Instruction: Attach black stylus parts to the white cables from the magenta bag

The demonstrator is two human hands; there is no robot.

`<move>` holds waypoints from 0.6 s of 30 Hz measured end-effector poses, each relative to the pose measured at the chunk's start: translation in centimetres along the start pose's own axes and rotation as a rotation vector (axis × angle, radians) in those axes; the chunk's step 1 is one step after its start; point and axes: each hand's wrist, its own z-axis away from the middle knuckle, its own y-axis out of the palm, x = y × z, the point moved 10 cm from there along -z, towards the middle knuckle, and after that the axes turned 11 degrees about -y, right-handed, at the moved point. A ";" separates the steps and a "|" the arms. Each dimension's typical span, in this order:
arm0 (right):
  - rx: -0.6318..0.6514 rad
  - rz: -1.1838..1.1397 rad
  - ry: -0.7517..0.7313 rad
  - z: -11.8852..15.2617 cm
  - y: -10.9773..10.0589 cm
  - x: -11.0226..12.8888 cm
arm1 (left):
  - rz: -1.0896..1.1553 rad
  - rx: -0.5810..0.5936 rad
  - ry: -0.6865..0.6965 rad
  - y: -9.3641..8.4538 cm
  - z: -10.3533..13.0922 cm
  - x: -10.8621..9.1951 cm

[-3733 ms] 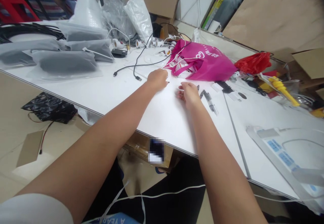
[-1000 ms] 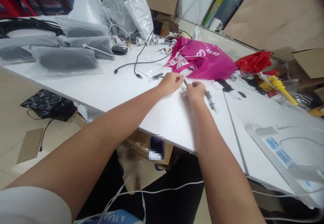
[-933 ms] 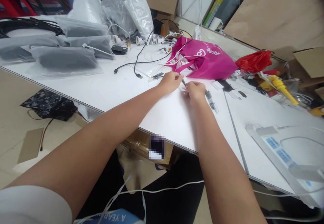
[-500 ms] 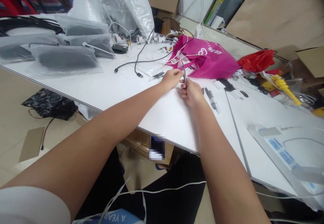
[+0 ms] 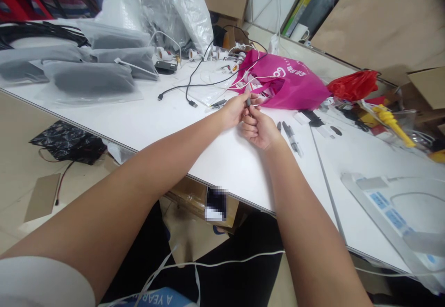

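Above the white table (image 5: 222, 152), my left hand (image 5: 237, 109) and my right hand (image 5: 259, 127) meet in front of the pink bag. A dark slim pen (image 5: 248, 103) is pinched between them, only a short piece of it showing among the fingers. Both hands are closed around it. Beside my right hand lie several pens (image 5: 291, 136), dark with clear parts. Another small group of pens (image 5: 218, 104) rests just beyond my left wrist. The pink bag (image 5: 301, 82) gapes toward me with white items inside.
A black USB cable (image 5: 189, 86) curls across the table at the back. Grey plastic-wrapped packages (image 5: 92, 80) line the left side. Red plastic bag (image 5: 352, 84) and a yellow tool (image 5: 392, 124) sit at right, with a blue-and-white package (image 5: 385, 209) nearer me. White lamp sockets (image 5: 194, 55) stand behind.
My hands have drawn closer together and turned the pen. Its long body and red end showed before; now mostly a short dark part is visible.
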 end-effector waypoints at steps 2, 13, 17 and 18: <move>-0.013 0.039 -0.028 -0.1 -0.2 0.1 | 0.040 -0.006 -0.016 -0.1 -0.1 0.2; -0.146 0.275 -0.173 -0.2 -0.9 0.8 | -0.070 -0.021 0.047 0.0 0.2 -0.6; -0.173 0.333 -0.179 -0.2 -0.9 0.9 | -0.155 -0.076 0.094 -0.6 -0.1 -1.0; -0.181 0.347 -0.178 -0.2 -1.0 1.0 | -0.169 -0.079 0.095 -0.7 -0.2 -1.0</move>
